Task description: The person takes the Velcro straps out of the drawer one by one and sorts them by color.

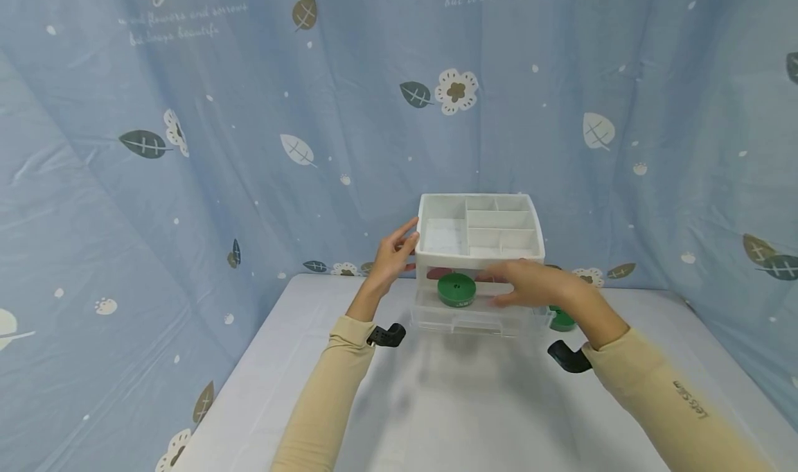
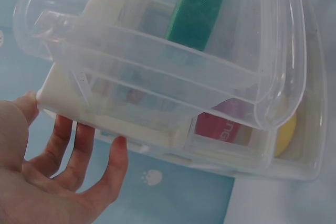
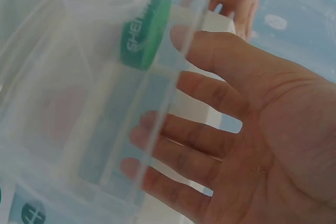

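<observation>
A white tabletop organizer (image 1: 442, 258) has a divided top tray and a clear drawer (image 1: 430, 317) pulled out at its front. In that drawer lies a flat, round green disc (image 1: 457, 288) with white lettering on its rim. My left hand (image 1: 391, 258) touches the organizer's left side; in the left wrist view its thumb and spread fingers meet the white edge. Over the right part of the drawer is my right hand (image 1: 530, 283), to the right of the disc. Its fingers (image 3: 189, 135) are loosely extended and apart from the disc.
A second green disc (image 1: 562, 319) lies on the white table (image 1: 337, 299) right of the organizer. Through the clear plastic show a red piece (image 2: 218, 127) and a yellow piece (image 2: 286, 136). A blue patterned curtain (image 1: 361, 111) hangs close behind.
</observation>
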### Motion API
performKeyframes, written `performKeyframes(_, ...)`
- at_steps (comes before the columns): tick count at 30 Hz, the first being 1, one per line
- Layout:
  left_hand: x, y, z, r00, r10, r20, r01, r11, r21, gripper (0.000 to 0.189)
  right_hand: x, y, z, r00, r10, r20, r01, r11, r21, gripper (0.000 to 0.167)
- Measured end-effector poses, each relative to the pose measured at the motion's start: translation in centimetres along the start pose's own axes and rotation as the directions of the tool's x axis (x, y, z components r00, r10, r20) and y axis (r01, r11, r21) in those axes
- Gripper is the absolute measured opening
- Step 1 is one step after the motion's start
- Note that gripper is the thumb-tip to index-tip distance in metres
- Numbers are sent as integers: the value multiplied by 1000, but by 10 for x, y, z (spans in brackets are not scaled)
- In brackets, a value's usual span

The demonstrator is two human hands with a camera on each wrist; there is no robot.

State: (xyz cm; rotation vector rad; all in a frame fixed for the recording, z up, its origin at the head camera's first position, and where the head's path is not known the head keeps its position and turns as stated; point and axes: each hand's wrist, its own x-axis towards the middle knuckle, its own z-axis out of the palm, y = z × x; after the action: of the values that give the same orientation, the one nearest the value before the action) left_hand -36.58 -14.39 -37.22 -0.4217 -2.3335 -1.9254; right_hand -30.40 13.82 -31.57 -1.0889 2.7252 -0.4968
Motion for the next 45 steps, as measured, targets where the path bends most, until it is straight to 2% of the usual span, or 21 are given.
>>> performKeyframes(5, 0, -1, 2, 1000, -3, 6, 3, 1000, -3, 45, 6, -4, 9, 1000, 25, -8, -25, 997, -76, 49)
performKeyframes(12, -10, 24, -2, 996, -33, 78, 36, 999, -27, 50, 18, -10, 18, 1000, 28, -2, -28, 990, -135, 52)
performKeyframes(17, -4, 12, -2, 999, -16, 48, 18, 999, -29, 49, 27, -13, 27, 999, 35, -19, -38, 982, -184, 55)
performKeyframes(22, 0, 0, 0, 1000, -2, 16, 2, 1000, -9, 47, 35, -17, 29, 996, 84, 30, -78, 984, -161, 59)
performKeyframes(29, 0, -1, 0, 1000, 7, 0, -7, 1000, -2, 45, 45, -21, 32, 995, 74, 65, -60, 980, -188, 62)
performKeyframes(37, 0, -1, 0, 1000, -3, 2, 3, 1000, -11, 46, 52, -24, 36, 989, 107, 99, -88, 980, -180, 65)
performKeyframes(45, 0, -2, -1, 1000, -4, 22, 4, 1000, -16, 49, 55, -27, 37, 996, 36, 82, -17, 975, -220, 61)
